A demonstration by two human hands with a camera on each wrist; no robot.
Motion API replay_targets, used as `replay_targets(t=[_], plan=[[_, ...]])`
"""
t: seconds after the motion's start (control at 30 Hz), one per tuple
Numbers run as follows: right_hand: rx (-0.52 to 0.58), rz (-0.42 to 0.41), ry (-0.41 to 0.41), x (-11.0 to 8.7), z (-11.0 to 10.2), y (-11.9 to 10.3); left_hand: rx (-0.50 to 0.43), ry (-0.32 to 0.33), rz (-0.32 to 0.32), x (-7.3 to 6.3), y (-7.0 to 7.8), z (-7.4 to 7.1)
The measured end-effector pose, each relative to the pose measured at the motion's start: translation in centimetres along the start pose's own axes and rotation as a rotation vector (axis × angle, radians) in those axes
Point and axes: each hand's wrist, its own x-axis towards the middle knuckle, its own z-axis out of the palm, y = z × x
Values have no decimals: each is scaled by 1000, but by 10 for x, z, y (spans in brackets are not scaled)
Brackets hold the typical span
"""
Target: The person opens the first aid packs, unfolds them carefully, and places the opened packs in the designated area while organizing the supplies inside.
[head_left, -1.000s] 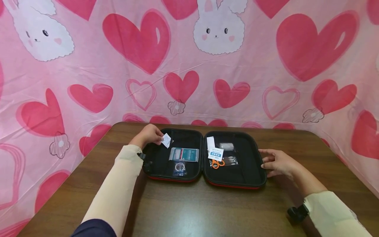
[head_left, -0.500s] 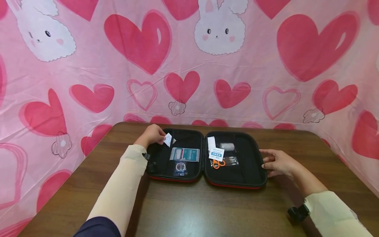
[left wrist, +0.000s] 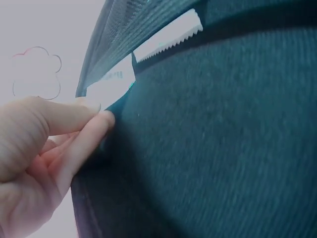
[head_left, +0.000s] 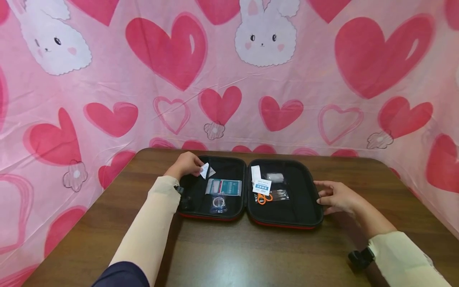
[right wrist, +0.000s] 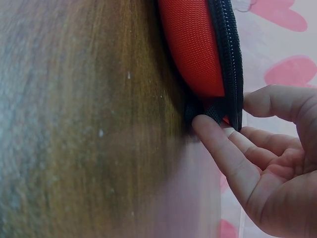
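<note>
A black case with red outer sides [head_left: 312,227] lies open flat on the table, like a book. At its left half, my left hand [head_left: 188,164] pinches a small white packet [head_left: 204,170] between thumb and fingers. In the left wrist view, this packet [left wrist: 118,82] lies at the edge of a dark mesh pocket [left wrist: 126,29]. A second white piece with a serrated edge [left wrist: 171,35] sticks out of the pocket beside it; the rest is hidden. My right hand [head_left: 338,197] holds the case's right edge, thumb and fingers on either side of the zipped rim [right wrist: 229,64].
In the left half lie a teal-and-white packet [head_left: 224,187] and a clear bag with a ring-shaped roll [head_left: 218,203]. The right half bears orange-handled scissors [head_left: 263,199], a white-and-blue packet [head_left: 261,186], a white roll [head_left: 275,177] and cotton swabs [head_left: 280,195]. Brown wooden table [head_left: 229,255] surrounds the case.
My left hand has moved slightly right with the white packet, which has turned and now sits nearer the pocket's edge. More of the second white piece shows. My right hand has stayed put.
</note>
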Motion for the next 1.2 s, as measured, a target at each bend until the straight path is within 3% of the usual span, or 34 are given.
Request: replay_targets(t=[0.3,0.43,0.67,0.77,0.87,1.2], plan=[[10,-8,-5,-2,0,0,-73,52,-30,5,1,9],[5,-7,4,-3,0,-1,-123,42,-13,7,2,14],[1,-6,8,-2,1,-1,-347,2,-35,13,0,25],[-1,0,10,-2,0,0,-395,1,-46,13,0,26],[1,2,13,-2,0,1,-359,11,-37,11,2,24],[8,9,17,-3,-1,3,-61,84,74,2,17,11]])
